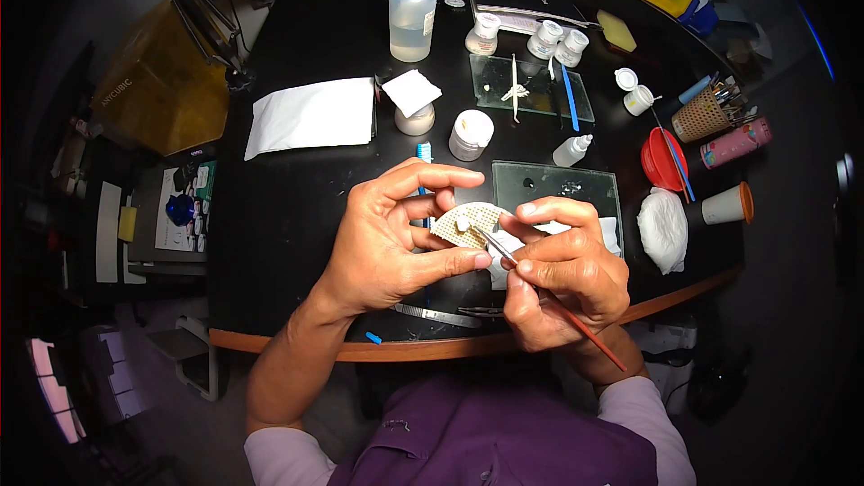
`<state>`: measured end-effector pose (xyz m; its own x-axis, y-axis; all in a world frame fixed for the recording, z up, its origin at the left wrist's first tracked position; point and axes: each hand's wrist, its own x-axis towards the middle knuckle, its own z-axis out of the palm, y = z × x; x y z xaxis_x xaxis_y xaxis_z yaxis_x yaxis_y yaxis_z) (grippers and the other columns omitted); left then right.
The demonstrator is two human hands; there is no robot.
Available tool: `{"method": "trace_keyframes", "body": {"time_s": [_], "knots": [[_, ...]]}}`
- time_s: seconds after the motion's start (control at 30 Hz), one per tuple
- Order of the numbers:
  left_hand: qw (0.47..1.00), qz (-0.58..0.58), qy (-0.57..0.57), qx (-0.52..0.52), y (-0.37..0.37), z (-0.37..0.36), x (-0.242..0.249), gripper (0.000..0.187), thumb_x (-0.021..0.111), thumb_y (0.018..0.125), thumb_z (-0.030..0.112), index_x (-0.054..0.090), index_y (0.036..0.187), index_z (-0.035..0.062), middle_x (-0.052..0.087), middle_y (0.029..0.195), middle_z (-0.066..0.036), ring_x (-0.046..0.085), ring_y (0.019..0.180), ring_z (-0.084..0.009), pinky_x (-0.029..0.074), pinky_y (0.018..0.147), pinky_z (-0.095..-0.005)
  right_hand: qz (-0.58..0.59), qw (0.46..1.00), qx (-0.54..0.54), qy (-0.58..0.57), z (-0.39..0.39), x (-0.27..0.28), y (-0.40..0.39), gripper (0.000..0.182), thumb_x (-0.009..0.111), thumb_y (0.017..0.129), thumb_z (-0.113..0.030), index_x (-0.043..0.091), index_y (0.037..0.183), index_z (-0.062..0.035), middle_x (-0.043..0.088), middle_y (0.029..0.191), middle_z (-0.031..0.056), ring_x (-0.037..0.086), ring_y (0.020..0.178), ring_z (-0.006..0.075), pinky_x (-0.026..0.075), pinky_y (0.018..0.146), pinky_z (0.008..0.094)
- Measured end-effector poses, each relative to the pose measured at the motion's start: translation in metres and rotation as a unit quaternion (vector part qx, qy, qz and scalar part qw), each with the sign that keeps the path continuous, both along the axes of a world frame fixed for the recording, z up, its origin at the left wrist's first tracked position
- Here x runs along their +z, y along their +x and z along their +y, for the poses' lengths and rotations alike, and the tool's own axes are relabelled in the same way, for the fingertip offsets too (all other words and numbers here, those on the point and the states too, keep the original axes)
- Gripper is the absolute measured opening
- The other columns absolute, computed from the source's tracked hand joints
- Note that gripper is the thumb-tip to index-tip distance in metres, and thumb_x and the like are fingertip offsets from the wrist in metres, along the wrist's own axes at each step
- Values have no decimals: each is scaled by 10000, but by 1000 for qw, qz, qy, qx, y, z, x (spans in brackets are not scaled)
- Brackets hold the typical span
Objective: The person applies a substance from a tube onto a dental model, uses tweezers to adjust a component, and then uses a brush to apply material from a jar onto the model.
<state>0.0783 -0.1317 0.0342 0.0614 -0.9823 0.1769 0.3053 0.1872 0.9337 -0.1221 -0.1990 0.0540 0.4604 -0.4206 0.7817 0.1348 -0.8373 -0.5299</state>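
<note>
My left hand (373, 229) is closed on the edge of a cream, fan-shaped honeycomb tray (486, 213) full of small holes. On the tray sits a small whitish tooth-shaped piece (463, 224). Held like a pen, a thin paintbrush (580, 328) with a reddish-brown handle is in my right hand (571, 274). The brush's tip points at the little piece and comes right up to its edge. Beneath the hands, white tissue (500, 272) lies partly covered. Behind my left fingers a blue-and-white toothbrush (424, 155) shows in part.
Beyond the hands stand a white-lidded jar (471, 137), a clear squeeze bottle (412, 27) and a small dropper bottle (572, 151). A glass slab (549, 182) lies just past my right hand. On the right are a red bowl (655, 166) and a paper cup (723, 205). Tweezers (481, 311) lie near the front edge.
</note>
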Motion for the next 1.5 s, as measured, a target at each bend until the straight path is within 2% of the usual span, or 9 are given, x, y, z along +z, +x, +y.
{"method": "trace_keyframes", "body": {"time_s": [1.27,1.5], "knots": [[1000,-17,2,2,2,1,0,637,924,727,-98,672,1309,-41,493,1068,-27,649,1028,-102,663,875,-253,0,1000,23,11,0,2,-1,271,700,635,123,677,873,-4,708,788,97,719,1027,369,669,851,442],[999,-32,0,12,2,1,3,579,931,730,-83,700,1259,-49,519,1070,-32,672,1035,-119,664,909,-286,-16,999,22,28,-1,1,-2,286,675,640,143,671,889,2,700,811,104,699,1034,360,669,864,436]]}}
